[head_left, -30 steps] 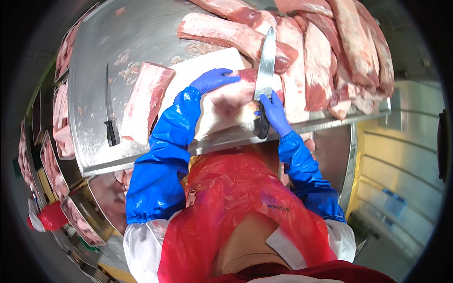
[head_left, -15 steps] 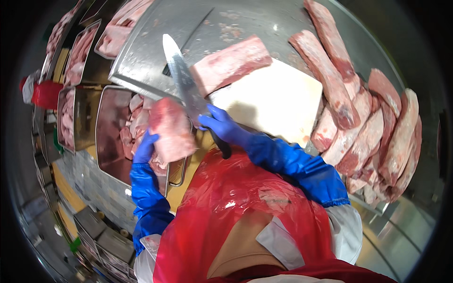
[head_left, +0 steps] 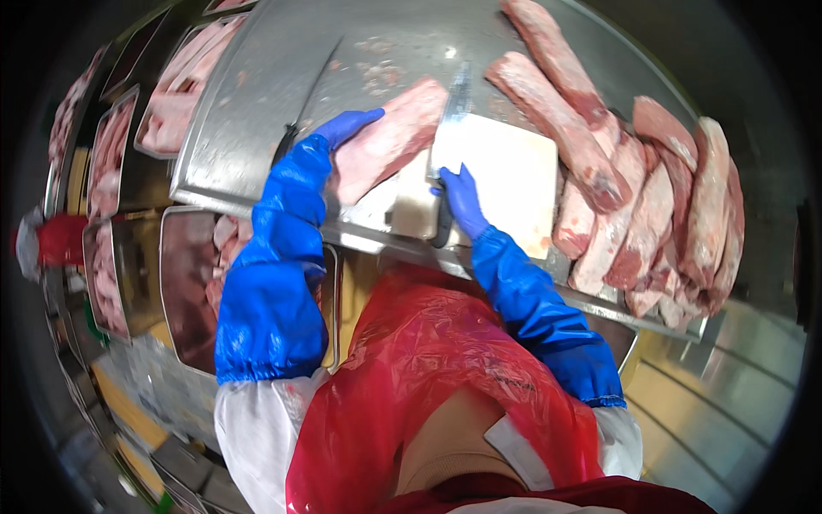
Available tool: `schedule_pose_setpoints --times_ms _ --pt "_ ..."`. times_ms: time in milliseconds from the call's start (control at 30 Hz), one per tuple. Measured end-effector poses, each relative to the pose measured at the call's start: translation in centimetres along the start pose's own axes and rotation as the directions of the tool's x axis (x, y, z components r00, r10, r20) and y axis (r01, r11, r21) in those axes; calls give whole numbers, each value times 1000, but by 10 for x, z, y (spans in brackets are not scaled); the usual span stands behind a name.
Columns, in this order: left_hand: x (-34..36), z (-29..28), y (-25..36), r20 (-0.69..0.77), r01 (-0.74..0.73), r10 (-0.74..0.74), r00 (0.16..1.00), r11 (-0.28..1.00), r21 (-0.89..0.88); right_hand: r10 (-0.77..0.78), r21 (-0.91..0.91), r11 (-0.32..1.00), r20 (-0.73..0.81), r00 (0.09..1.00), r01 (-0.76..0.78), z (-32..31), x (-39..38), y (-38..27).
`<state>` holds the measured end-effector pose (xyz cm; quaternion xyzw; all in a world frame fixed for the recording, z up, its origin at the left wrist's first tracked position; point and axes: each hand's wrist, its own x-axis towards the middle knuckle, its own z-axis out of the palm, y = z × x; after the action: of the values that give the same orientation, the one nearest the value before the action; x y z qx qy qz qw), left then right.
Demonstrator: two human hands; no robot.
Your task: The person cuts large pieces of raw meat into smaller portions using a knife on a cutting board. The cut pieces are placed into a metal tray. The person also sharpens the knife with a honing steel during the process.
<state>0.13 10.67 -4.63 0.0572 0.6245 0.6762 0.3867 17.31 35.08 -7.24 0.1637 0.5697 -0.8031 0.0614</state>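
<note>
A large knife (head_left: 452, 116) is in my right hand (head_left: 463, 199), its fingers closed round the dark handle and the broad blade pointing away over the left part of the white cutting board (head_left: 514, 176). My left hand (head_left: 344, 128) grips the far left edge of a thick piece of pork loin (head_left: 390, 141), fingers laid along it. That piece lies slanted on the steel table, beside the board's left side and close to the blade. My left thumb is hidden.
Several long pork loins (head_left: 629, 206) are heaped on the right of the steel table (head_left: 282, 51). A second knife (head_left: 287, 141) lies by my left sleeve. Below the table's left edge stands a metal bin (head_left: 184, 283) of meat pieces. More meat trays (head_left: 184, 94) and another person (head_left: 56, 240) are farther left.
The cut chunk of pork has left my left hand, which has moved from above the bin to the loin on the table. My right hand has brought the knife rightward over the board.
</note>
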Motion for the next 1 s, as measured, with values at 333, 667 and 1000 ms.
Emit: schedule_pose_setpoints --times_ms 333,667,1000 --pt "58 155 16 77 -192 196 978 675 712 -63 503 850 -197 978 156 -56 -49 -30" --pt "18 134 -32 -212 -265 607 766 598 756 -308 -826 558 -115 945 81 -131 -119 -29" --pt "-62 78 -62 -277 -221 760 588 481 849 -631 -849 473 -141 762 234 -17 -54 -100"
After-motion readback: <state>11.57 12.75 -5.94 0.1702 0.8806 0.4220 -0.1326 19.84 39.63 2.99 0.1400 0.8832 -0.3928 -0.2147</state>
